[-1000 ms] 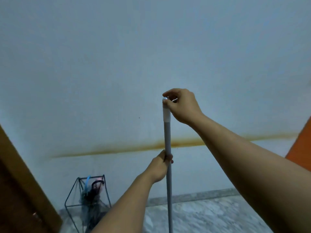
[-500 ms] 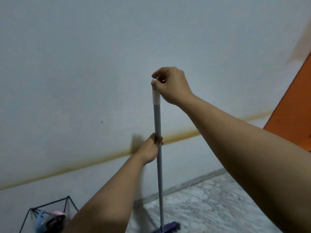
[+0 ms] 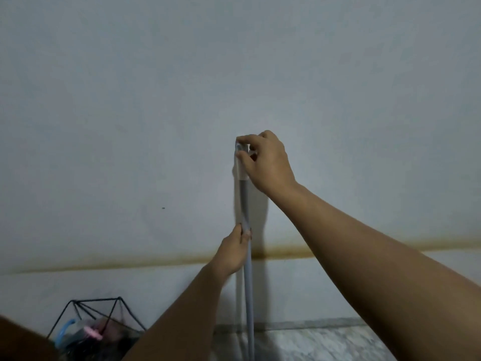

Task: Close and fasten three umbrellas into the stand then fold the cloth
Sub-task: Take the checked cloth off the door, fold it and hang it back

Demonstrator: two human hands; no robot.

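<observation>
Grey mop pole held upright at the wall, right hand pinching its top, left hand gripping midway.
Slip risk: released carelessly, it could topple toward the umbrella stand at 8 o'clock.

Both hands on upright pole

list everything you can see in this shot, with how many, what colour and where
pole: one, grey with a white top, upright at centre, close to the wall
stand: one, black wire, bottom left on the floor
handles: at least two in the stand, one blue, one pink; the rest too blurred to count
wall: one, pale, with a brownish stain line low across it
floor: grey marbled, bottom right
left hand: one, grips the pole midway
right hand: one, holds the pole's white top
</observation>
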